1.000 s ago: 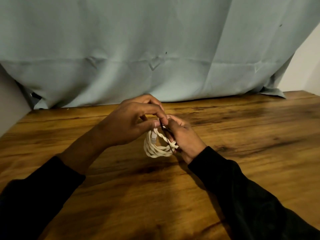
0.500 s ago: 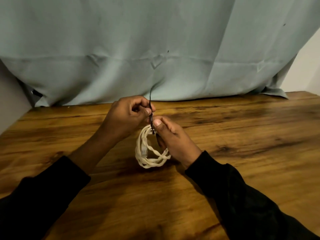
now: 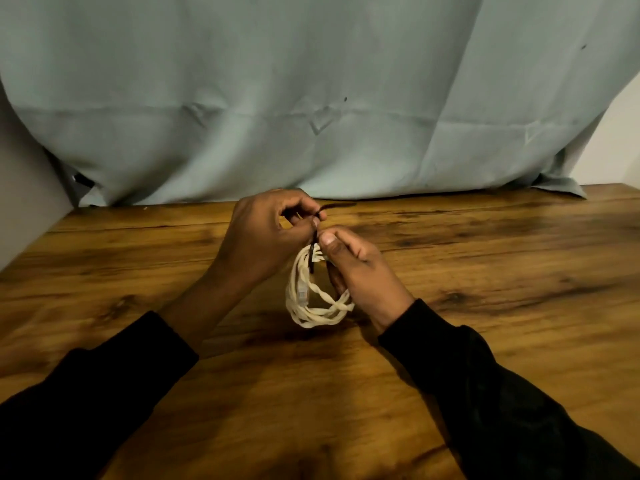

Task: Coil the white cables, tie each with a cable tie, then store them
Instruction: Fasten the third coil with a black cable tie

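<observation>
Left hand [image 3: 263, 233] pinched the thin black cable tie [image 3: 313, 252] at its upper end; right hand [image 3: 360, 271] grasped the coiled white cable [image 3: 311, 306], held upright just above the brown wooden counter [image 3: 485, 289], before a pale blue-green cloth backdrop [image 3: 311, 81].

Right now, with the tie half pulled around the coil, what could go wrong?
1. The left hand pinches only the thin tail of the black cable tie; it may slip out before cinching.
2. The right hand holds just one side of the white cable coil, so the free loops opposite could spring loose.
</observation>
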